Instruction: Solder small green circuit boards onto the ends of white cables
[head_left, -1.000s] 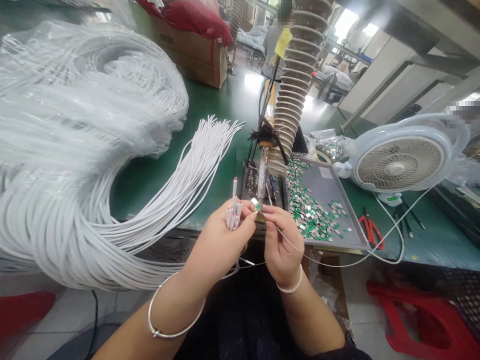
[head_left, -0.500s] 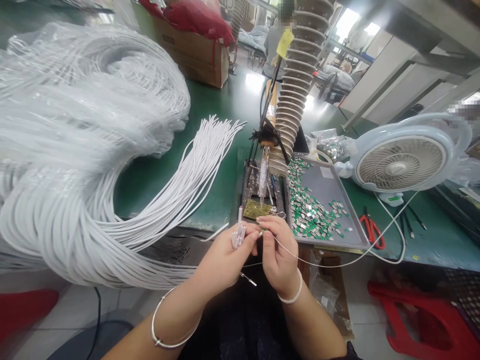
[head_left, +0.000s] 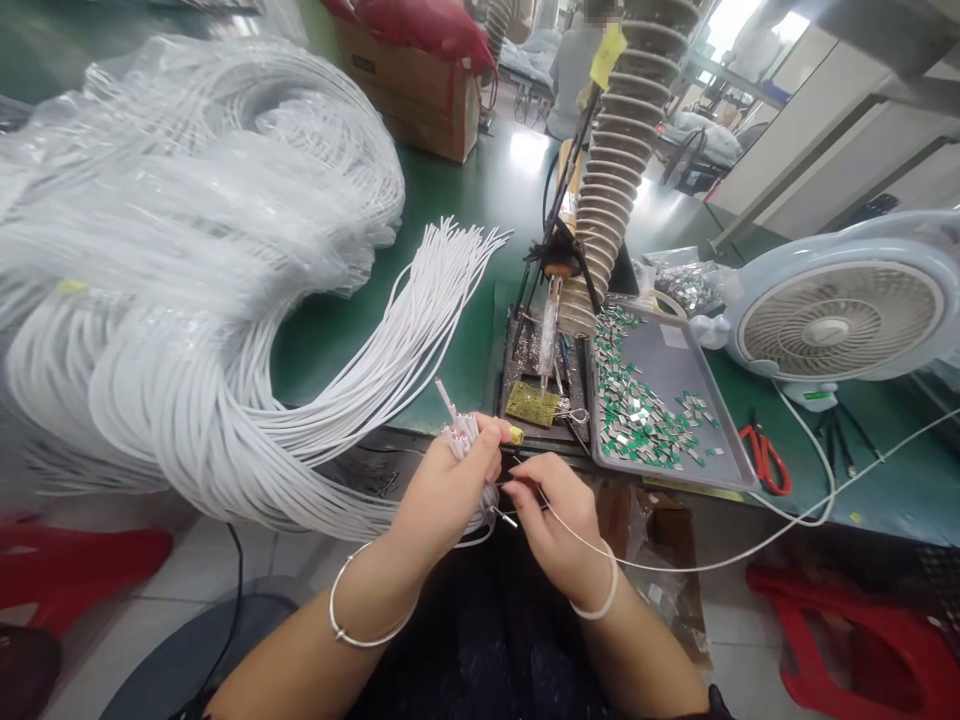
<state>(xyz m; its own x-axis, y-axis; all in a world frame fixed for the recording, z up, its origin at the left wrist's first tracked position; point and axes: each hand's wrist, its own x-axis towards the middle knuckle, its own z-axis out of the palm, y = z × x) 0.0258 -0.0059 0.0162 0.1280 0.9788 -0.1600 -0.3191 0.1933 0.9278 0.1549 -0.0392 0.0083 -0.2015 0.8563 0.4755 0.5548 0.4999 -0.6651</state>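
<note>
Several cables [head_left: 463, 437] bunched in your left hand [head_left: 448, 492]; your right hand [head_left: 556, 515], just beside, pinches one thin cord [head_left: 697, 569].

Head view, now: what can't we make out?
All in the head view:
Middle of the held white cables: hidden by the left hand closed around them.
End of the thin white wire at the right hand: too small to tell.
Soldering iron: tip too small to tell whether it touches the yellow-green pad.
Green-and-silver parts: any markings too small.
Fan: partly cut off by the right edge.
</note>
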